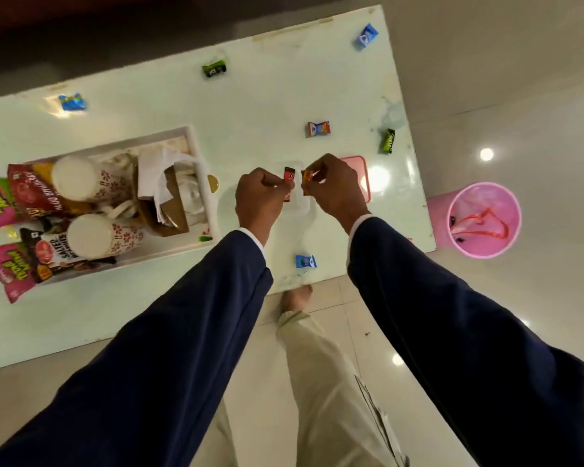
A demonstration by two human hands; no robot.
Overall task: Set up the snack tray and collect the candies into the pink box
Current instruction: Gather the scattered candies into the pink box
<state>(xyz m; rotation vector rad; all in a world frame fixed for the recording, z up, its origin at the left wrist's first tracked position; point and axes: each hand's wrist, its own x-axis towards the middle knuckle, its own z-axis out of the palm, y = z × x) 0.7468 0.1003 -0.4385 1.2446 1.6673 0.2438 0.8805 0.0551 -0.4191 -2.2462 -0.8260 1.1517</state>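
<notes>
The left hand point(262, 193) is curled, pinching a small red-and-black wrapped candy point(289, 176); the right hand point(332, 187) is curled too, pinching an orange-red wrapped candy point(307, 176). Both hover over a clear plastic container point(299, 205), with the flat pink box point(363, 178) just beside its right. The white snack tray point(196, 183) of packets and cups lies left of that container.

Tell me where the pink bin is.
In the head view the pink bin stands on the floor at the far right, beside the table's right end.
</notes>
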